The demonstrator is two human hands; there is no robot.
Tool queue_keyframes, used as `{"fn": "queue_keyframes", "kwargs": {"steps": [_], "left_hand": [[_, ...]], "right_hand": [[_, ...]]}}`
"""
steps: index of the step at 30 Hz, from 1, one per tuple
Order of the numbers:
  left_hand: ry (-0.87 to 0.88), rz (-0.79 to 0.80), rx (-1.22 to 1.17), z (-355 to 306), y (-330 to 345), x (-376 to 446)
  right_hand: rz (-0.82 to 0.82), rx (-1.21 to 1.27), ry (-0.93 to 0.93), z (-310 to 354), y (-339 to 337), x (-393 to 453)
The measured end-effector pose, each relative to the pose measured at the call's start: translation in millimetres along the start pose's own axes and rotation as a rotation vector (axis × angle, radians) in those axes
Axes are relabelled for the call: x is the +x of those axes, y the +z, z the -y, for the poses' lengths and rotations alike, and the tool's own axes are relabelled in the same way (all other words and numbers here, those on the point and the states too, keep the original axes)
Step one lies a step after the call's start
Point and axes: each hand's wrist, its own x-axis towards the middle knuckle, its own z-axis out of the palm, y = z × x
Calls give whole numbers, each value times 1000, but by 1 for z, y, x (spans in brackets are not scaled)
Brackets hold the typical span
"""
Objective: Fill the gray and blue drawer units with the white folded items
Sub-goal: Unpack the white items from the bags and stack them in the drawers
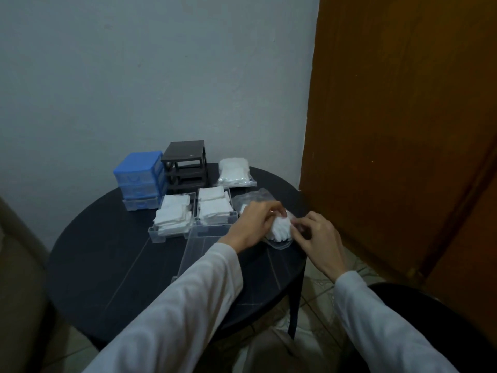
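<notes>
Left hand [251, 224]: fingers curled on white folded items [281, 229] at the clear bag [279, 242] mouth
Right hand [317, 234]: pinches bag edge
Blue drawer unit [139, 175]: surface [107, 259], 10 o'clock
Gray drawer unit [185, 168]: 12 o'clock, frame without drawers
Filled drawers [193, 211]: centre, holding white stacks

At the back of the table [107, 265], the drawer unit with its drawers in [139, 181] stands left of the emptied drawer frame [185, 168], with a sealed bag of folded items [234, 172] to the right. Before the frame, two filled drawers [172, 219] lie side by side, and a third drawer [199, 251] lies nearer the front. Right of the drawers lies an opened bag [278, 230].
</notes>
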Motion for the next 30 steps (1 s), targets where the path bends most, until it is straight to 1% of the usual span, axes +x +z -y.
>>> {"fn": "queue_keyframes", "kwargs": {"steps": [3,7,12,15,18,22,24,27,30], "left_hand": [[-37,1,-53,3,2,1],[-53,0,-32,2,4,2],[-65,9,-31,3,3,1],[-74,17,-26,1,3,1],[-85,11,-16,1,3,2],[-87,-3,-20,-1,4,2],[-88,-12,-26,-3,5,1],[-92,-21,-29,-3,7,1],[-91,-20,-34,-3,6,1]], "right_hand": [[-2,-55,14,0,1,2],[22,-154,15,2,1,5],[39,-200,12,4,1,2],[9,-254,5,6,0,2],[17,-229,23,5,-1,4],[2,-52,83,0,-4,1],[40,-10,96,-1,-6,0],[102,-97,93,2,-8,1],[70,-200,78,9,-8,3]]}}
